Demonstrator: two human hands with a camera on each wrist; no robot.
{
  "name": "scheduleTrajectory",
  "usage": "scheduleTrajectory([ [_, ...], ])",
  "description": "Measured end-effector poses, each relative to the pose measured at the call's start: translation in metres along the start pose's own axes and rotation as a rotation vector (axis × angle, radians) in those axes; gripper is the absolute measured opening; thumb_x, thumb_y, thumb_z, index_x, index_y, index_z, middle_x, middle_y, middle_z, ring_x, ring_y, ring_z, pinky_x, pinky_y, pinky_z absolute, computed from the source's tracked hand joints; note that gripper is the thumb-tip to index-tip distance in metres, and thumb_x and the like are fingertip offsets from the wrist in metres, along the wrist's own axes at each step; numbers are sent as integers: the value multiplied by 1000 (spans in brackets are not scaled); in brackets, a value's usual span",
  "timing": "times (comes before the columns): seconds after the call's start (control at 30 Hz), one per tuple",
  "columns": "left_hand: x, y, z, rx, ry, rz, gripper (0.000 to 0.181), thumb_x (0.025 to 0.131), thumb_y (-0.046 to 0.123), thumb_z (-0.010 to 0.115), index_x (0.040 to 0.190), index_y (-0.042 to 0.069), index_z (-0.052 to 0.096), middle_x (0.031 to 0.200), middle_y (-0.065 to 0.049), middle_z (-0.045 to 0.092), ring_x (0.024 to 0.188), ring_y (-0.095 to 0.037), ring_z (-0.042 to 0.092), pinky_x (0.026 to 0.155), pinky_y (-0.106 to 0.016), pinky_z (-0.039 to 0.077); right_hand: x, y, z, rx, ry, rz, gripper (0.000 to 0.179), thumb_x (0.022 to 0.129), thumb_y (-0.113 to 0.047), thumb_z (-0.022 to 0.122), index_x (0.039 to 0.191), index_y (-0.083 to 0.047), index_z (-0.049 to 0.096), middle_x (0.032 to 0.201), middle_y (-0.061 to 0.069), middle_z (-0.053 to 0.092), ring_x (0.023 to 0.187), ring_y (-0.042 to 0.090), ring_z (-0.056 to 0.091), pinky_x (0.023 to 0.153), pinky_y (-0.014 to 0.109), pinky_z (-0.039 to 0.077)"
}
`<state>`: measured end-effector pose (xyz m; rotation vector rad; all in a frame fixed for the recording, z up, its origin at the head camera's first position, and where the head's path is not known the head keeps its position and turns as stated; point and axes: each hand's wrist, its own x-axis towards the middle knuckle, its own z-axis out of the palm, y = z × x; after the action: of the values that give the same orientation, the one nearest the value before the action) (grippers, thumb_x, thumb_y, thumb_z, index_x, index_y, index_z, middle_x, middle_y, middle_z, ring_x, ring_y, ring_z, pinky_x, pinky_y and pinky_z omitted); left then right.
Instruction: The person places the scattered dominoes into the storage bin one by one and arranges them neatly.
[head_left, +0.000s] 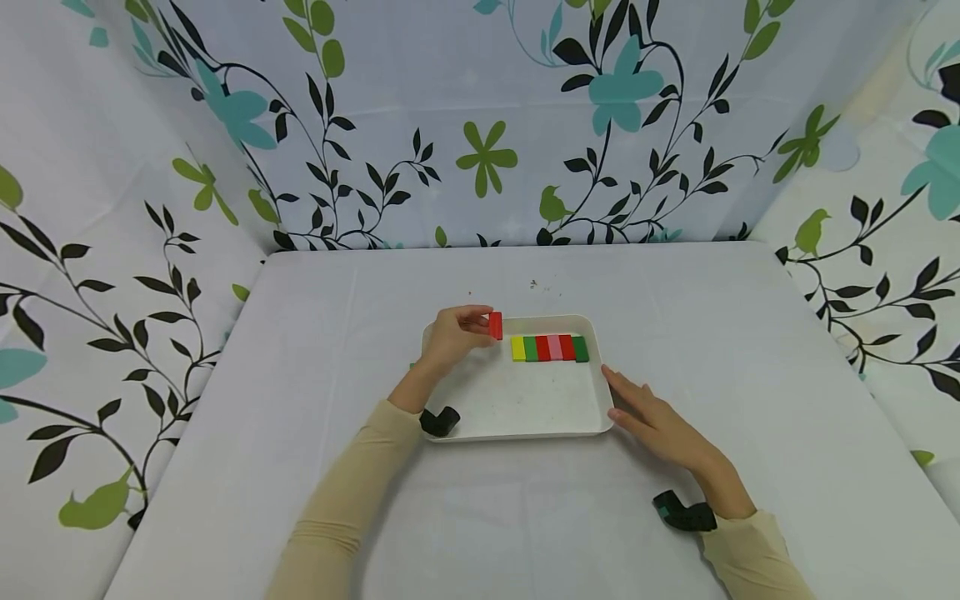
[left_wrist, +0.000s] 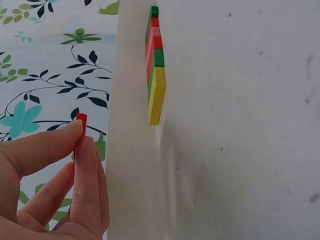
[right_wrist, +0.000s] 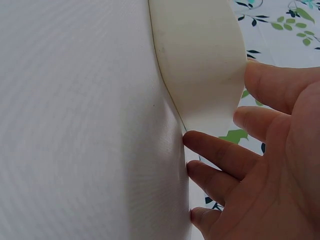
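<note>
My left hand (head_left: 453,340) pinches a small red block (head_left: 496,326) between thumb and fingertips, over the top left of a white tray (head_left: 525,402). Just right of that block, a row of coloured blocks sits side by side along the tray's far side. The row begins with a yellow block (head_left: 518,348), then green, red, a pink block (head_left: 555,347), red and a dark green block (head_left: 581,348). Spread fingers of my right hand (head_left: 651,423) are at the tray's right edge. In the right wrist view, thumb and index finger touch the tray wall (right_wrist: 202,60).
A white cloth (head_left: 480,517) covers the table under the tray. Leaf-patterned curtains (head_left: 480,108) stand behind it and along both sides. Black wrist straps (head_left: 684,512) show at both wrists. Small reddish specks lie on the cloth beyond the tray.
</note>
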<state>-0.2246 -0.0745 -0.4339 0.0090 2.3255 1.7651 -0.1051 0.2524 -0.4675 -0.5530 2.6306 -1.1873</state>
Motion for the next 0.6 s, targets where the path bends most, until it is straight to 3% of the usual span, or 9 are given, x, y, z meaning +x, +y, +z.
scheduleTrajectory([
  [0.2, 1, -7, 7, 25, -29, -8, 50, 77, -7, 76, 124, 5, 66, 108, -13, 67, 93, -21, 65, 77, -24, 57, 0, -1, 1, -4, 4, -4, 65, 101, -28, 53, 157, -17, 22, 161, 15, 23, 148, 43, 18, 116, 66, 5],
  [0.6, 3, -10, 15, 111, -36, -36, 48, 78, -4, 77, 124, 6, 68, 104, -12, 68, 91, -20, 62, 70, -20, 54, 0, -1, 0, 4, -4, -8, 66, 100, -25, 53, 157, -16, 21, 161, 17, 22, 147, 45, 17, 115, 66, 5],
])
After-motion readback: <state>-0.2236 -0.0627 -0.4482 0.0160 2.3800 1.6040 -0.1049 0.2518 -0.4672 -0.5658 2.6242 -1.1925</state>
